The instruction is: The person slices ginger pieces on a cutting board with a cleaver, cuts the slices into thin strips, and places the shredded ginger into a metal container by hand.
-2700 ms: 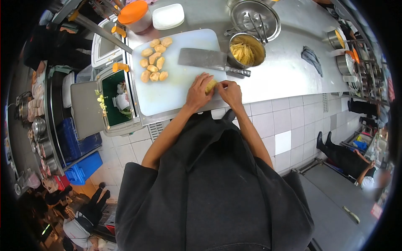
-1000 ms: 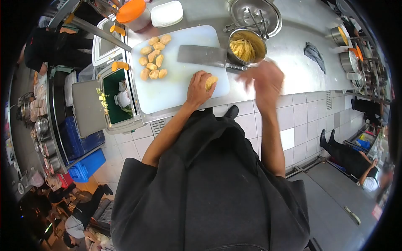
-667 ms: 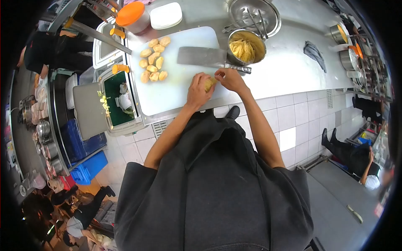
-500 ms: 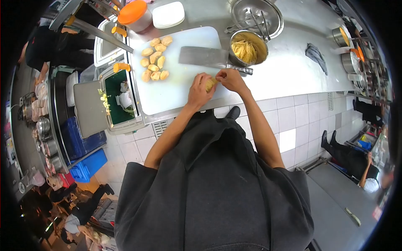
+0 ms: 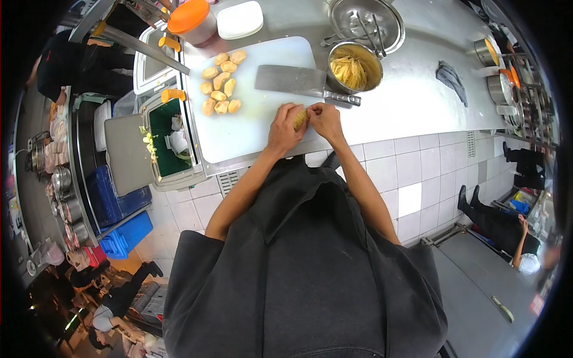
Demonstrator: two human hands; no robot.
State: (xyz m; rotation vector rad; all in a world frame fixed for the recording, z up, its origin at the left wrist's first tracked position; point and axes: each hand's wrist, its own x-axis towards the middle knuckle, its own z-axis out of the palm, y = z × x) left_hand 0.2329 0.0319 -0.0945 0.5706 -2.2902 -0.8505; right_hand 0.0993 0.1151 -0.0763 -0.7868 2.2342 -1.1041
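Note:
My left hand (image 5: 286, 129) is closed around a pale yellow, finely lined piece (image 5: 299, 119) over the front edge of the white cutting board (image 5: 262, 53). Its exact kind is not clear. My right hand (image 5: 326, 122) meets it from the right, thumb and fingers pinched at that side; whatever is between these fingertips is hidden. Just beyond my hands lies a cleaver (image 5: 290, 80), its handle pointing right. A metal pot (image 5: 376, 74) holding yellow strips (image 5: 349, 71) stands behind that handle. Several peeled, pale yellow chunks (image 5: 221, 80) sit in rows at the board's left.
A metal bowl (image 5: 395, 27) with tongs stands behind the pot. An orange-lidded tub (image 5: 188, 18) and a white container (image 5: 240, 21) are at the back left. An open green-lined bin (image 5: 164, 125) adjoins the counter's left. A grey cloth (image 5: 451, 82) lies right.
My right hand has shifted slightly left and down, closer to my left hand. My left hand keeps its hold on the yellow piece; the cleaver and chunks stay put.

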